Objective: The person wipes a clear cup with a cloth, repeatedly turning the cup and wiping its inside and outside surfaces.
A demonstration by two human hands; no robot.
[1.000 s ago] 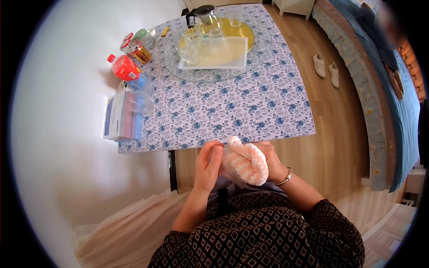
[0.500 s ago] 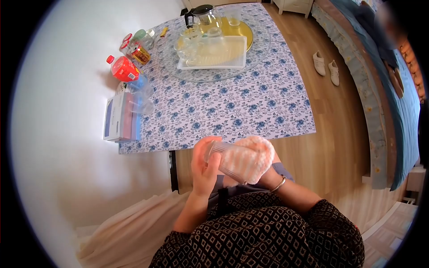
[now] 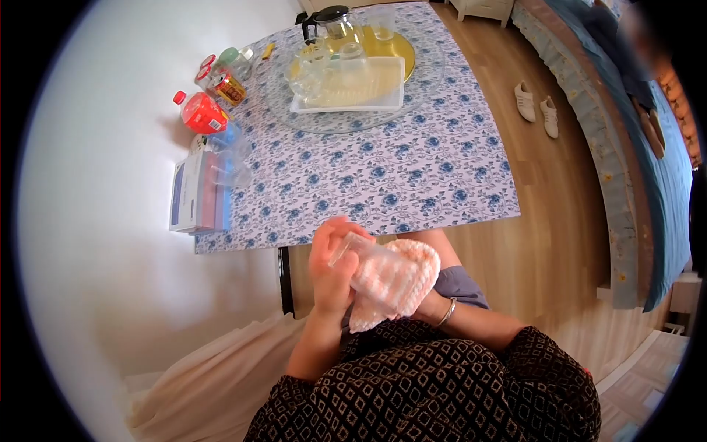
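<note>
A clear ribbed glass (image 3: pixel 352 253) lies tilted in front of me, just off the near table edge. My left hand (image 3: pixel 331 261) is wrapped round its left end, thumb on the near side. A pink and white knitted cloth (image 3: pixel 412 274) covers the glass's right part, with one corner hanging down below it. Behind the cloth is my right hand (image 3: pixel 433 306); its fingers are mostly hidden, and it presses the cloth to the glass. A bracelet circles the right wrist.
On the flowered table (image 3: pixel 353 177) stand a white tray (image 3: pixel 383 108) with glasses, a teapot (image 3: pixel 339 26), a red-labelled bottle (image 3: pixel 203 114), a can (image 3: pixel 230 90) and a box (image 3: pixel 193 193). White shoes (image 3: pixel 524 102) lie on the floor. A person's legs (image 3: pixel 622 51) rest on the bed.
The cloth and glass have turned and shifted slightly left and down, and a cloth corner now hangs below the glass. My right hand has moved down and left, behind the cloth.
</note>
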